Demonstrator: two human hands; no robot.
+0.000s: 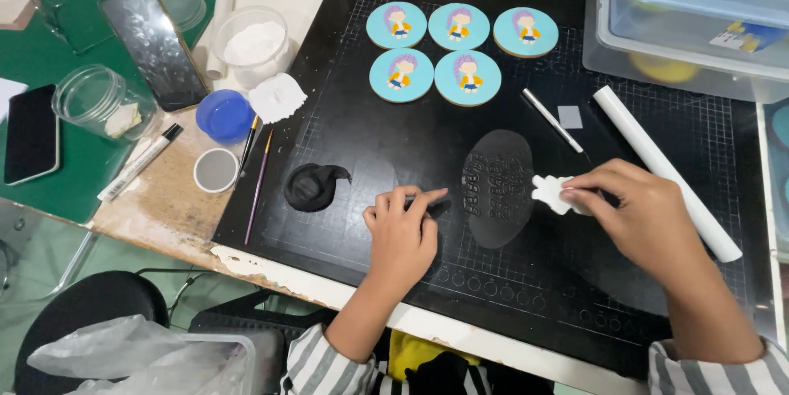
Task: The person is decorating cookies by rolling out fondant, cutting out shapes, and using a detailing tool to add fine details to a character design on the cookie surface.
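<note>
Left hand [403, 226] pinches a thin tool on the black oval [496, 188]; right hand [637, 206], at 3 o'clock, grips the white cutout [552, 193] (press it lightly, it looks soft).

Five round blue cookies [460, 51] with little painted figures are lying in two rows at the far side of the black mat [370, 132]. A lump of black paste [313, 187] is sitting near the mat's left edge, with two brushes [255, 173] lying beside it. A white roller [664, 169] is resting slantwise at the right. On the green mat [49, 58] a glass jar [103, 103] and two phones [154, 46] are lying. A tub of white powder [253, 43] is standing near a blue lid [224, 115].
</note>
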